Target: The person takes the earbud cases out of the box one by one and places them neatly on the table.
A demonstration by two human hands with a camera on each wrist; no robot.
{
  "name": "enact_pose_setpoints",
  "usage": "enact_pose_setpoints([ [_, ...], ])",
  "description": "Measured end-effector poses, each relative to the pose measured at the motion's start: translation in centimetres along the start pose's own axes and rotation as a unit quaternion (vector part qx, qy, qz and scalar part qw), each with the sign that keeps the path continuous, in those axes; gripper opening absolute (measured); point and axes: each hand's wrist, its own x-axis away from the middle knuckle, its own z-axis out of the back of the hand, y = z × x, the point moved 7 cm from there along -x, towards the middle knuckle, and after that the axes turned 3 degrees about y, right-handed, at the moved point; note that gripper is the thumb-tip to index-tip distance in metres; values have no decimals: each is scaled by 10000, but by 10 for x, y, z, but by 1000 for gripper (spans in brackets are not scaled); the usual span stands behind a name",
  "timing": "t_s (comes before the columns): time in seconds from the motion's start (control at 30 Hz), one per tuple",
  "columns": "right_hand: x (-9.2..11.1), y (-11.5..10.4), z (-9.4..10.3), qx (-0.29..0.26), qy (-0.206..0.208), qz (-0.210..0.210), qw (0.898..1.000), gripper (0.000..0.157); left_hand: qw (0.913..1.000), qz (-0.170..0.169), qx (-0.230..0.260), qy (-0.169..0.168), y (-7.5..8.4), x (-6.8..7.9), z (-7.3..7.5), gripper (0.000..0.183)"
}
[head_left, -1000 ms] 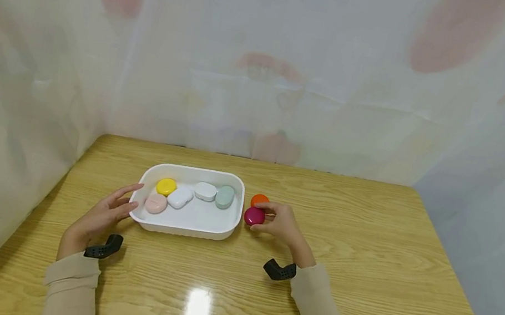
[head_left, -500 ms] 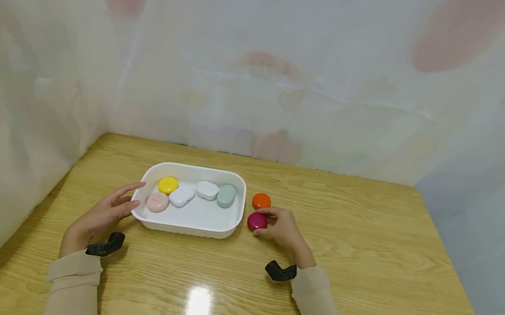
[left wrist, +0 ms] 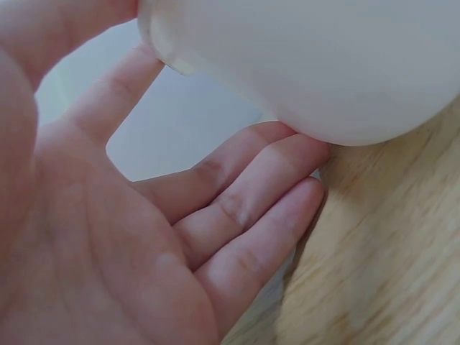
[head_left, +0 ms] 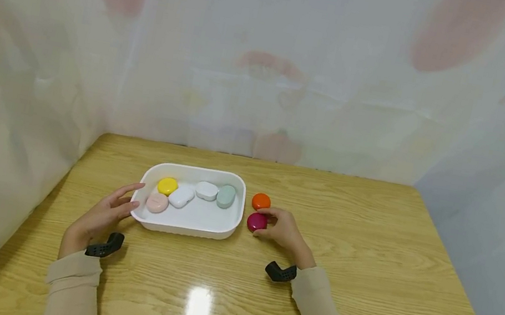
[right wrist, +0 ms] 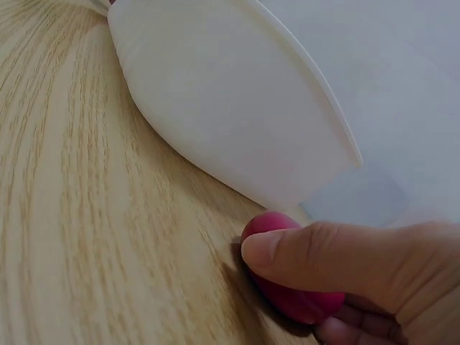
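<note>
A small glossy magenta round case (head_left: 256, 222) lies on the table, right of a white plastic bin (head_left: 184, 229). My right hand (head_left: 282, 229) pinches it from the right; in the right wrist view my thumb (right wrist: 302, 255) lies over the magenta shell. Just behind it sits an orange round case (head_left: 261, 201), close to my fingertips. At the bin's left end, my left hand (head_left: 103, 213) touches the rim with spread fingers. In the left wrist view, several of its fingers (left wrist: 251, 187) rest against the white wall's lower part.
The bin holds a yellow round piece (head_left: 167, 186), a pale pink one (head_left: 157, 202), two white ones, one of them rounded-square (head_left: 181, 197), and a mint-green one (head_left: 225, 196). A wooden table (head_left: 367, 256) lies under everything, with pale sheeting around it.
The magenta case has shifted slightly right and nearer the person with my right hand, showing more of the orange case. My left hand stays at the bin's end.
</note>
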Motion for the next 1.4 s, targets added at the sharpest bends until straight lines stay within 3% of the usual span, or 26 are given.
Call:
enact_pose_setpoints([
  [0.23,1,0,3,-85,58,-161,9998,51,9999,-25,127,-16,-1,0,-1,61],
  [0.4,0,-5,11,-140,242,-225,9994,43,10000,5,-47,84,-1,0,0,60],
  [0.77,1,-49,20,-931,514,376,9936,37,9999,-36,-121,100,0,-1,0,61],
  [1.4,-16,-113,-27,-945,-54,1227,9879,26,9999,-114,-38,92,1,0,0,60],
])
